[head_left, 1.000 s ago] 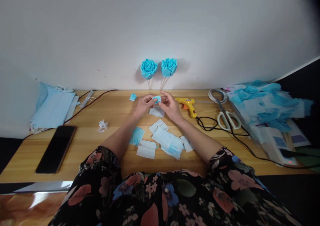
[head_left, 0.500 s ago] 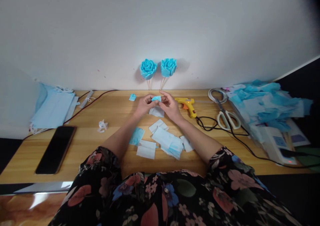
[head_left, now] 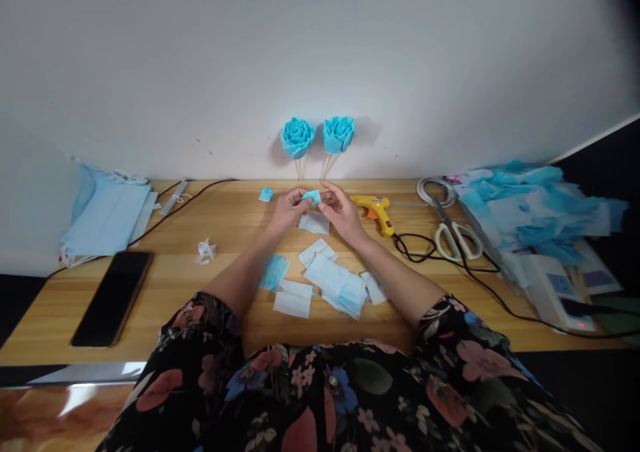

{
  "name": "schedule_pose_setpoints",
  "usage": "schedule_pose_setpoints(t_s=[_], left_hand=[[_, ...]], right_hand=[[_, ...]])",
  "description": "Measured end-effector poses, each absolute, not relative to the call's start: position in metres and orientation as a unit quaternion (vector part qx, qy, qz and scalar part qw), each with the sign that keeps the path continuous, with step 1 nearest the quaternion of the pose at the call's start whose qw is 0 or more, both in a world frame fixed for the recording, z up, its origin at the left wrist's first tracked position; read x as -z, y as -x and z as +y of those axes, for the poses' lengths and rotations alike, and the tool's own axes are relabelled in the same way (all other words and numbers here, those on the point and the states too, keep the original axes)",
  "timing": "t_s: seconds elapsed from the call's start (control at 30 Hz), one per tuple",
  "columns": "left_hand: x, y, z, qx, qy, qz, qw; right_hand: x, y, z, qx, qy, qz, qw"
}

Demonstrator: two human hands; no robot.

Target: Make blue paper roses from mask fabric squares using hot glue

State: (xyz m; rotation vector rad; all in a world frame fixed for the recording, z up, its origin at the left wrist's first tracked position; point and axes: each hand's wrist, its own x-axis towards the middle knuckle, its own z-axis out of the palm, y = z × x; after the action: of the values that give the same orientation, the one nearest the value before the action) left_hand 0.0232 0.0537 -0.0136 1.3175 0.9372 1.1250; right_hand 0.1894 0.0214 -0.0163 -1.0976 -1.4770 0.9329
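Between my two hands, above the table, is a small folded piece of blue mask fabric [head_left: 311,197]. My left hand [head_left: 290,210] is closed on its left side, thumb on top. My right hand [head_left: 341,212] pinches its right edge, with the index finger stretched up. Just below them lies a pale fabric square [head_left: 314,223]. Nearer my body are several loose cut squares [head_left: 336,284], white and light blue. A small folded blue petal [head_left: 266,194] rests left of my hands. Two blue fabric roses [head_left: 298,138] on thin sticks lean on the wall behind.
At right are a yellow glue gun [head_left: 374,212] with its black cable, white-handled scissors [head_left: 457,240], a wire coil [head_left: 435,192] and a heap of blue scraps [head_left: 535,202]. At left are stacked face masks [head_left: 106,217], a phone [head_left: 112,299] and a crumpled white scrap [head_left: 205,251].
The folded piece has turned slightly in my fingers, and its right edge now shows more. Both hands stay in nearly the same place.
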Motion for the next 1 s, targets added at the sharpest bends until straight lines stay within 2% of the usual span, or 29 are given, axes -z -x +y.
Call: schedule_pose_setpoints(t_s=[1.0], left_hand=[[0.0098,-0.0217,0.0510,-0.446,-0.607,0.390,0.529]], right_hand=[[0.0149,-0.1902,0.0213,-0.357,0.475,-0.618,0.514]])
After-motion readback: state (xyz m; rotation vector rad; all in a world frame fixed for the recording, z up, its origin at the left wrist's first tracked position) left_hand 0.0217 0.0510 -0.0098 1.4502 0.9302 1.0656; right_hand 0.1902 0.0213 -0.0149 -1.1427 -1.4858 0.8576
